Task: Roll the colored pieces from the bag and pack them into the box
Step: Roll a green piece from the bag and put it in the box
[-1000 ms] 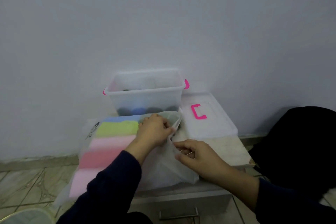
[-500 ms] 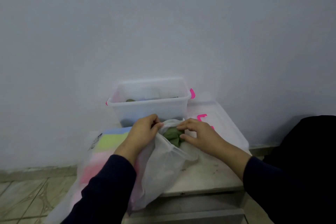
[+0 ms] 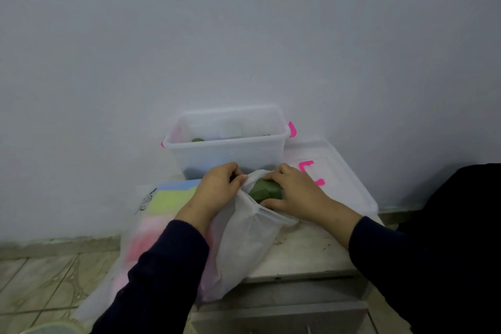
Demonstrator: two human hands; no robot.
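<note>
A white translucent bag (image 3: pixel 244 241) lies on the small table (image 3: pixel 306 252) with its mouth toward the box. My left hand (image 3: pixel 217 190) pinches the bag's rim at the left of the opening. My right hand (image 3: pixel 292 192) curls round a green piece (image 3: pixel 264 188) at the bag's mouth. The clear plastic box (image 3: pixel 227 149) with pink latches stands behind, against the wall; a green roll (image 3: pixel 198 140) and bluish shapes show inside it. A clear packet of pastel pieces (image 3: pixel 168 200), blue, yellow-green and pink, lies at the left, partly under my left arm.
The box's clear lid (image 3: pixel 339 179) with a pink handle lies flat at the right of the box. A drawer front (image 3: pixel 284 314) is below the table edge. Tiled floor (image 3: pixel 40 279) is at the left; a dark shape (image 3: pixel 461 225) fills the right.
My right hand moved from the bag's near edge up to its mouth and took hold of the green piece, which now shows further out. The view has shifted closer.
</note>
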